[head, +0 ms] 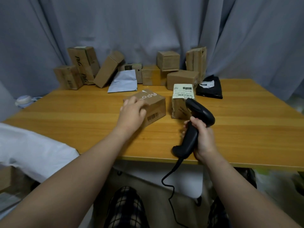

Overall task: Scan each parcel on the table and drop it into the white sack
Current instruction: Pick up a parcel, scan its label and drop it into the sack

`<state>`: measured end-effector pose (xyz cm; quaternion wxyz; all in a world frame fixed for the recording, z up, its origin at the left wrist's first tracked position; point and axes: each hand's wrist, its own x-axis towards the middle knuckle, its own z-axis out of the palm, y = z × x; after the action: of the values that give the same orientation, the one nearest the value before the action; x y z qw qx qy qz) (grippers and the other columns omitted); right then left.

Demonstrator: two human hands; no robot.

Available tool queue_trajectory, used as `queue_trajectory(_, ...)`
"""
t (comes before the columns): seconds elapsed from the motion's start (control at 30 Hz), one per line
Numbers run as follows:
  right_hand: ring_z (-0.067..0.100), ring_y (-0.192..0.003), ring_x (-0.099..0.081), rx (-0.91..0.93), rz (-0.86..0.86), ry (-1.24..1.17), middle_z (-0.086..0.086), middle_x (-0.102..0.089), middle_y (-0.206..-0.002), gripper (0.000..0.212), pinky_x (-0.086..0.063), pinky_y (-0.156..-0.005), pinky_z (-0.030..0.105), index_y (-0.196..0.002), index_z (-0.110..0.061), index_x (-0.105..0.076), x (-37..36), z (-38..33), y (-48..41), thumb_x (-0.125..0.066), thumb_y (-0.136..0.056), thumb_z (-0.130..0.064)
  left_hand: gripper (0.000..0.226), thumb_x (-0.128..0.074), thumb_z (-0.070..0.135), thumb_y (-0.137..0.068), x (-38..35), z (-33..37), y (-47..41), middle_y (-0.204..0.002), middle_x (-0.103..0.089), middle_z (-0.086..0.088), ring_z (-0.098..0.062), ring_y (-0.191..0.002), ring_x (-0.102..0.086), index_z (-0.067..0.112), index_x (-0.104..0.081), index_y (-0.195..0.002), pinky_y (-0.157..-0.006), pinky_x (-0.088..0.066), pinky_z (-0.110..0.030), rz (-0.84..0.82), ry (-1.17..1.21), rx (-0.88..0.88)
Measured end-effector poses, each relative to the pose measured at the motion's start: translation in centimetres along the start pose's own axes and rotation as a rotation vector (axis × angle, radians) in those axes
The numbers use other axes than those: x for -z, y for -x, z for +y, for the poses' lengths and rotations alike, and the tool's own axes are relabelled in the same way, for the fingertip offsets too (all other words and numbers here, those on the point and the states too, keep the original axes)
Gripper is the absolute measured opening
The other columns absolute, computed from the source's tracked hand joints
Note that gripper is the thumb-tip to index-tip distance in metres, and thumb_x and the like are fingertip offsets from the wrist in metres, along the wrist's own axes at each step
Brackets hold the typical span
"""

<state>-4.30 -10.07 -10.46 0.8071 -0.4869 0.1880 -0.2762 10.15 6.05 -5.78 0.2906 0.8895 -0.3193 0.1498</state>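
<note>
My left hand (132,112) lay fingers-spread on the brown printed cardboard box (153,105); my right hand (203,139) gripped the black handheld barcode scanner (193,129), fingers wrapped tight.

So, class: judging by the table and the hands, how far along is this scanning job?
Done: nothing visibly. In hand: left hand on the printed box, right hand gripping the scanner. Left: labelled parcel, black bag, back-row boxes, then the white sack.

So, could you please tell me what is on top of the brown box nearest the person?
The left hand rests on the brown box, covering part of its white printed lettering. A barcode shows on its front side; what is inside cannot be seen.
</note>
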Motion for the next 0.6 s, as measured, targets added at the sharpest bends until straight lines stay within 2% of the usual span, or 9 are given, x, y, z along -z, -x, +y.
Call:
queue_trajectory(0.1,0.020,-0.077,-0.059,0.002,-0.018,0.015,0.006,-0.064,-0.081,0.020,-0.048,-0.072,0.033,-0.087,-0.006,-0.066,0.0,0.0,0.1,-0.066,-0.086,-0.026,0.030,-0.042,0.016,-0.096,0.9,-0.4,-0.4,-0.118,-0.053,-0.008,-0.026,-0.114,-0.043,0.014,-0.062,-0.117,-0.097,-0.031,-0.037,0.021,-0.241,0.044)
queue_trajectory(0.17,0.019,-0.075,-0.059,0.001,-0.019,0.021,0.005,-0.064,-0.080,0.017,-0.047,-0.073,0.034,-0.087,-0.006,-0.066,-0.1,0.0,0.0,-0.063,-0.089,-0.022,0.033,-0.038,0.027,-0.096,1.5,0.1,-0.9,-0.120,-0.055,-0.010,-0.027,-0.114,-0.045,0.011,-0.057,-0.118,-0.096,-0.033,-0.039,0.035,-0.283,0.112)
queue_trajectory(0.23,0.017,-0.073,-0.060,-0.009,-0.017,0.034,0.004,-0.065,-0.078,0.015,-0.047,-0.074,0.035,-0.088,-0.007,-0.065,-0.1,-0.1,-0.1,-0.062,-0.090,-0.022,0.043,-0.037,0.042,-0.097,1.2,1.0,-1.3,-0.132,-0.050,-0.010,-0.028,-0.124,-0.042,0.017,-0.049,-0.130,-0.103,-0.033,-0.042,-0.033,-0.295,0.093)
queue_trajectory(0.3,0.018,-0.073,-0.060,-0.015,-0.009,0.041,0.004,-0.065,-0.076,0.014,-0.046,-0.074,0.036,-0.089,-0.008,-0.064,-0.2,-0.1,-0.2,-0.063,-0.090,-0.022,0.060,-0.034,0.060,-0.094,0.2,1.9,-1.6,-0.152,-0.031,-0.009,-0.031,-0.141,-0.024,0.030,-0.032,-0.146,-0.113,-0.020,-0.052,-0.227,-0.340,0.084)
queue_trajectory(0.37,0.020,-0.074,-0.060,-0.012,0.013,0.050,0.004,-0.064,-0.075,0.012,-0.046,-0.074,0.037,-0.086,-0.009,-0.065,-0.4,-0.3,-0.2,-0.064,-0.089,-0.021,0.070,-0.033,0.071,-0.089,-0.9,2.3,-1.7,-0.161,-0.009,-0.002,-0.036,-0.147,-0.001,0.041,-0.017,-0.150,-0.116,-0.009,-0.060,-0.387,-0.312,0.142)
queue_trajectory(0.43,0.019,-0.074,-0.060,-0.005,0.014,0.036,0.005,-0.065,-0.075,0.013,-0.047,-0.075,0.036,-0.084,-0.008,-0.066,-0.4,-0.3,-0.3,-0.063,-0.089,-0.019,0.069,-0.036,0.070,-0.089,-1.5,2.2,-1.7,-0.162,-0.008,0.001,-0.036,-0.146,0.004,0.041,-0.020,-0.149,-0.116,-0.012,-0.059,-0.382,-0.197,0.145)
queue_trajectory(0.6,0.020,-0.087,-0.063,-0.020,-0.023,-0.024,0.008,-0.068,-0.089,0.012,-0.049,-0.093,0.041,-0.094,-0.006,-0.069,-0.3,-0.3,-0.2,-0.063,-0.089,-0.016,0.048,-0.043,0.056,-0.094,-0.8,1.5,2.2,-0.158,-0.022,0.006,-0.021,-0.146,-0.001,0.030,-0.049,-0.134,-0.118,-0.013,-0.053,-0.215,-0.042,-0.080)
